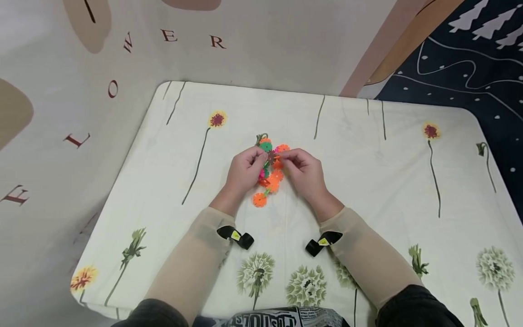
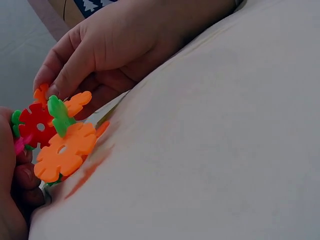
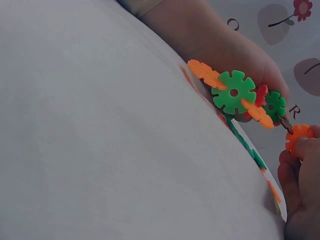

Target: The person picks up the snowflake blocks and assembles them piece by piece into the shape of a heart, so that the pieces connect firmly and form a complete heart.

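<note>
Right hand [image 1: 303, 171] pinches orange disc [image 3: 295, 134], brown disc [image 1: 271, 157] just left (joint unclear); left hand [image 1: 244, 169] grips disc cluster [image 1: 273, 184], long axis near-to-far.

The right wrist view shows two hands [image 3: 305, 175], three orange discs [image 3: 297, 134], two green discs [image 3: 232, 103] and one brown disc [image 3: 285, 123].

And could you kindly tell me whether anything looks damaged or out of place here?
Nothing stands out: the discs, held in the left hand and right hand, show no visible damage, and no spill shows on the cloth.
</note>
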`<state>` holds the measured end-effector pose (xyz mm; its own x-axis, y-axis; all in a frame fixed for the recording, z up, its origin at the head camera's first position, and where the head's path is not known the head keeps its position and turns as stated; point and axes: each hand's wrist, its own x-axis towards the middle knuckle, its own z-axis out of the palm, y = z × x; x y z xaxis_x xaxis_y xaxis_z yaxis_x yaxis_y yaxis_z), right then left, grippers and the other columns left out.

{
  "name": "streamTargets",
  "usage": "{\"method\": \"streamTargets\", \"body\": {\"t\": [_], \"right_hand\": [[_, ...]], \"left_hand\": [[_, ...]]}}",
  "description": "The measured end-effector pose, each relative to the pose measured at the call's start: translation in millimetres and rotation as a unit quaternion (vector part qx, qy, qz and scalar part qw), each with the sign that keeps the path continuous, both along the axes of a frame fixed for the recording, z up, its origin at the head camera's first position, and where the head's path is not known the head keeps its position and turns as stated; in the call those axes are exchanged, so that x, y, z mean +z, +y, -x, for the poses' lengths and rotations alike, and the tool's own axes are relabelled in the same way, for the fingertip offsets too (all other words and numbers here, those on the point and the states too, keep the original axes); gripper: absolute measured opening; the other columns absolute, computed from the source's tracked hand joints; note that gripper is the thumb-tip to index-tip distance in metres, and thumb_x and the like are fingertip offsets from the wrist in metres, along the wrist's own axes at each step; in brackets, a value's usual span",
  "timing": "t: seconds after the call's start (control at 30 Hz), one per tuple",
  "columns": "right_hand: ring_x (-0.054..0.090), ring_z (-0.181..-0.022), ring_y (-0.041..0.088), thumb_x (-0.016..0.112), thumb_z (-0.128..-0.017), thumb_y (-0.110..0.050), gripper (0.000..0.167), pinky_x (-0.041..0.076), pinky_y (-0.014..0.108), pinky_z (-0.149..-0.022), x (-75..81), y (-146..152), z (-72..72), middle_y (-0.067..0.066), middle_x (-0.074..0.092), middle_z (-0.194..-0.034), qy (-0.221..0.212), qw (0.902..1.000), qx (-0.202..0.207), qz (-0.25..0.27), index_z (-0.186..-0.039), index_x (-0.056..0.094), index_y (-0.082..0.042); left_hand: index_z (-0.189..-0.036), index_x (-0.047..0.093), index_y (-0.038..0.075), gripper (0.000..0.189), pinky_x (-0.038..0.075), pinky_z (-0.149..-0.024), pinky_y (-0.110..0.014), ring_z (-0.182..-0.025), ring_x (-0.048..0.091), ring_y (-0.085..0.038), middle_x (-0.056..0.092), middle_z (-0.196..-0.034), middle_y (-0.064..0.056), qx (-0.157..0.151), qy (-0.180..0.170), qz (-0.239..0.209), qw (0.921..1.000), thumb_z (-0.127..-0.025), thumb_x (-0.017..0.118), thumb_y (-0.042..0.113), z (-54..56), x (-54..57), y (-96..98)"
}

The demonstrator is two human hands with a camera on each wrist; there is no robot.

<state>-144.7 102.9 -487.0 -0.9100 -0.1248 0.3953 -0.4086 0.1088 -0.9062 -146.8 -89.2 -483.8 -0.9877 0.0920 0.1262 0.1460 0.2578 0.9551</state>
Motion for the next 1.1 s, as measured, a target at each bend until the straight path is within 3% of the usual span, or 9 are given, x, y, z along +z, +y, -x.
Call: {"method": "streamTargets", "body": {"t": [0.23,0.5,0.67,0.87,1.1], "right_hand": [[0.075,-0.096,0.010,0.071,-0.094,0.016,0.013,0.061,0.032,-0.087,-0.7,0.6,-0.7,0.024,0.076,-0.108,-0.009,0.9991,0.029,0.028,-0.106,0.074,0.011],[0.075,-0.096,0.007,0.074,-0.093,0.015,0.014,0.061,0.030,-0.087,0.9,0.6,-2.5,0.025,0.077,-0.106,-0.015,0.9989,0.032,0.032,-0.106,0.076,0.010],[0.074,-0.094,0.005,0.075,-0.092,0.015,0.014,0.061,0.026,-0.085,1.1,1.4,-3.4,0.023,0.078,-0.103,0.004,0.9996,0.027,0.013,-0.104,0.078,0.009],[0.074,-0.094,0.006,0.076,-0.091,0.014,0.014,0.060,0.025,-0.085,-0.4,1.0,-2.9,0.021,0.079,-0.101,0.021,0.9995,0.024,0.001,-0.103,0.080,0.007],[0.074,-0.097,0.008,0.075,-0.093,0.014,0.015,0.060,0.026,-0.088,-2.6,0.2,-2.0,0.022,0.078,-0.104,0.027,0.9994,0.020,0.004,-0.106,0.078,0.008]], "left_hand": [[-0.093,0.071,0.005,0.021,0.039,-0.055,-0.027,-0.059,0.048,-0.019,0.055,-0.070,-0.006,-0.009,0.000,-0.011,0.9999,-0.109,0.061,0.015,1.5,0.3,-4.5],[-0.096,0.074,0.002,0.023,0.040,-0.060,-0.027,-0.065,0.049,-0.021,0.059,-0.077,-0.008,-0.012,-0.007,-0.014,0.9998,-0.109,0.062,0.016,2.6,-0.6,-7.0],[-0.093,0.072,0.003,0.025,0.037,-0.059,-0.028,-0.067,0.048,-0.020,0.056,-0.077,-0.008,-0.027,-0.024,-0.016,0.9992,-0.110,0.062,0.018,2.0,1.1,-7.3],[-0.093,0.070,0.003,0.024,0.034,-0.053,-0.026,-0.059,0.043,-0.018,0.052,-0.073,-0.007,-0.037,-0.042,-0.039,0.9977,-0.110,0.061,0.017,1.0,2.9,-7.5],[-0.092,0.069,0.003,0.024,0.037,-0.059,-0.028,-0.069,0.048,-0.021,0.056,-0.079,-0.009,-0.038,-0.021,-0.018,0.9989,-0.110,0.061,0.017,3.5,-0.8,-7.1]]}}
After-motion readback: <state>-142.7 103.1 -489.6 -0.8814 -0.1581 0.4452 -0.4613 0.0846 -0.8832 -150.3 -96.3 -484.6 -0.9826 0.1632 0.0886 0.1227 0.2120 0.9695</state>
